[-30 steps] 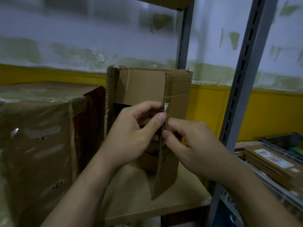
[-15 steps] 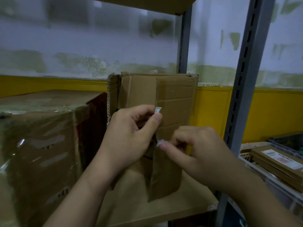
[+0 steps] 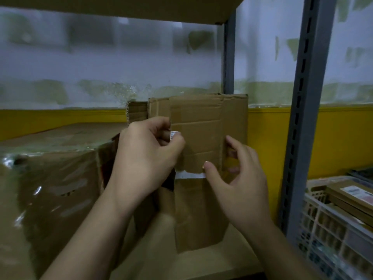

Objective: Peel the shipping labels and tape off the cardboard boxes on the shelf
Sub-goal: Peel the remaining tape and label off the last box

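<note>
A flattened brown cardboard box (image 3: pixel 201 122) stands upright on the wooden shelf (image 3: pixel 222 261). Its front flap faces me. A white strip of label remnant (image 3: pixel 189 175) runs across the flap near its middle. My left hand (image 3: pixel 145 158) holds the flap's left edge and pinches a small white label scrap (image 3: pixel 174 134) between thumb and fingers. My right hand (image 3: pixel 238 178) grips the flap's right edge, thumb on the front just above the white strip, fingers curled behind.
A large tape-wrapped cardboard box (image 3: pixel 52 178) fills the shelf's left side. A grey slotted upright (image 3: pixel 302 118) stands to the right. Beyond it a white plastic crate (image 3: pixel 323 223) holds flat labelled packages (image 3: pixel 351 197). Another shelf board (image 3: pixel 125 7) is overhead.
The flap has swung from edge-on to face me. My right hand moved from pinching at the flap's edge to gripping its right side. The white strip now shows.
</note>
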The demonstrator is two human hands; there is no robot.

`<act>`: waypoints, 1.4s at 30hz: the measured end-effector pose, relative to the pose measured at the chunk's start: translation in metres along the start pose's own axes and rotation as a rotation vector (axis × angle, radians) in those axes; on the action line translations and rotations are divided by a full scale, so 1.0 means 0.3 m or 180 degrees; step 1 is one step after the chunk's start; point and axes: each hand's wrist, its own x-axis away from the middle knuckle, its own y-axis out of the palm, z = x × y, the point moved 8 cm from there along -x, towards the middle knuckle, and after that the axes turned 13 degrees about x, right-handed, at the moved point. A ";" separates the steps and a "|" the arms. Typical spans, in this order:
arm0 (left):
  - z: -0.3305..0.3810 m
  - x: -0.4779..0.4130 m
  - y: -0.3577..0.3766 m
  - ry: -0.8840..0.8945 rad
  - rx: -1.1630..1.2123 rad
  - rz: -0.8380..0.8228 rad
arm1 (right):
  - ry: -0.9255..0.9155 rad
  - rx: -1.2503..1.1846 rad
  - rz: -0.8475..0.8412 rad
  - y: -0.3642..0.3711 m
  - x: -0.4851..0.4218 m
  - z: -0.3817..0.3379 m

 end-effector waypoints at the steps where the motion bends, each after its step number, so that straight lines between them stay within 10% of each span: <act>1: 0.003 -0.006 -0.001 0.0042 -0.0065 -0.0052 | -0.0071 0.0083 0.0164 -0.006 0.006 -0.014; 10: -0.077 -0.042 0.018 -0.0569 0.0422 -0.0510 | -0.0937 0.0370 0.0682 -0.083 -0.055 -0.140; 19: -0.124 -0.033 0.039 -0.0820 0.1010 -0.0398 | -0.2041 0.1458 -0.0621 -0.012 -0.260 -0.360; 42: -0.119 -0.002 0.032 -0.1071 0.1368 -0.0105 | -0.2123 0.1479 -0.0048 0.000 -0.184 -0.404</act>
